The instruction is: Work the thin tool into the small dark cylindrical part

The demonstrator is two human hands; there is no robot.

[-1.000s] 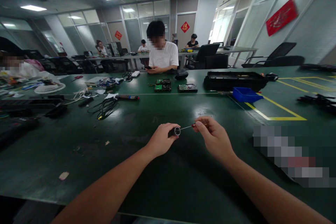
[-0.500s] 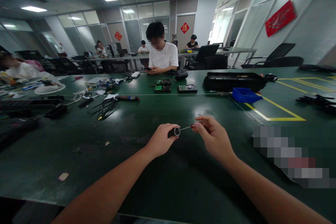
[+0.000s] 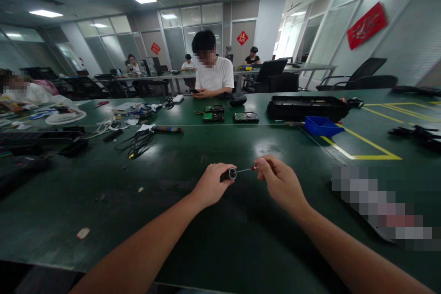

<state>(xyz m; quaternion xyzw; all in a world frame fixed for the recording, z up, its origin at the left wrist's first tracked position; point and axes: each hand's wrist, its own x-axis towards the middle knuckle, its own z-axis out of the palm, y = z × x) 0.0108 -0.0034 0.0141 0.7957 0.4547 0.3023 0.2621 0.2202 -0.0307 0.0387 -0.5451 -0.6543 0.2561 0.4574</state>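
My left hand point(image 3: 211, 184) is closed round a small dark cylinder point(image 3: 230, 174) with a silvery round end that faces right. My right hand point(image 3: 279, 183) pinches a thin screwdriver point(image 3: 248, 169) with a red handle, its metal shaft pointing left and its tip at the cylinder's end. Both hands hover just above the dark green table point(image 3: 193, 220), near its middle.
Across the table a person in a white shirt point(image 3: 213, 73) sits looking at a phone. Circuit boards point(image 3: 213, 113), a black case point(image 3: 306, 106), a blue tray point(image 3: 323, 125) and a tangle of black cables point(image 3: 136, 142) lie further back. Yellow tape lines point(image 3: 365, 147) mark the right side.
Both hands have dropped very slightly in view; the screwdriver stays at the cylinder's end, with my right fingers a little further along its handle.
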